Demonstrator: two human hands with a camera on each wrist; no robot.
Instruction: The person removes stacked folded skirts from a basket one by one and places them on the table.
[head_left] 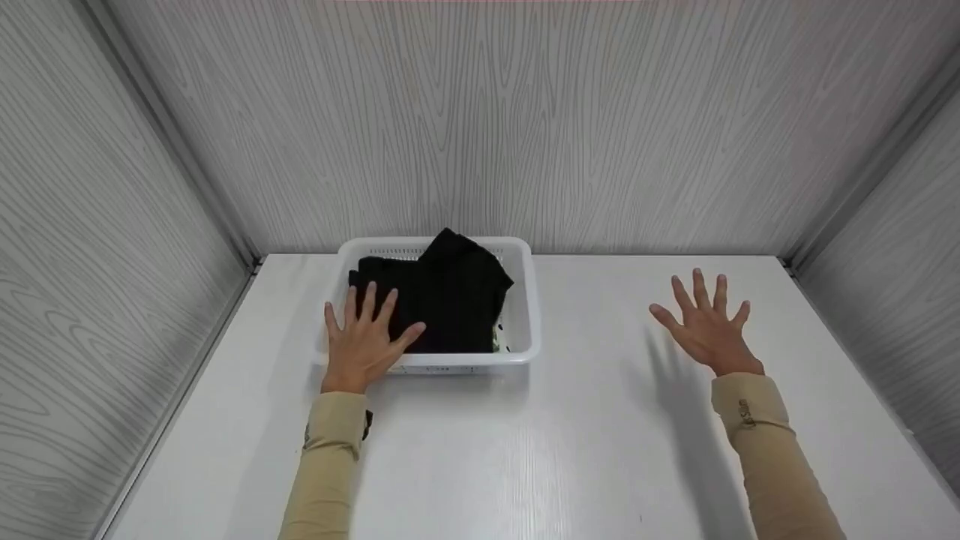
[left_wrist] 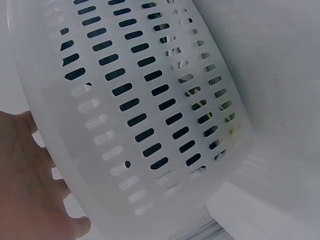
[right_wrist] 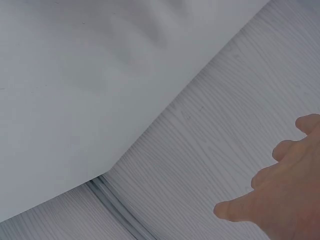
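A white plastic basket (head_left: 528, 315) with slotted sides sits at the back of the table, left of the middle. Folded black cloth (head_left: 457, 307) fills most of it, one corner rising above the far rim. My left hand (head_left: 365, 343), fingers spread, is over the basket's near left corner and overlaps the cloth in the head view. In the left wrist view that hand (left_wrist: 30, 185) appears beside the basket's slotted wall (left_wrist: 145, 110). Off to the right, my right hand (head_left: 709, 330) is held above the table with fingers spread and nothing in it.
The white table (head_left: 480, 457) is bounded by grey wood-grain panels: a back wall (head_left: 480, 127), a left wall (head_left: 90, 262) and a right wall (head_left: 900, 225). Small patterned bits (head_left: 498, 339) show beside the cloth inside the basket. The right hand's shadow falls on the tabletop.
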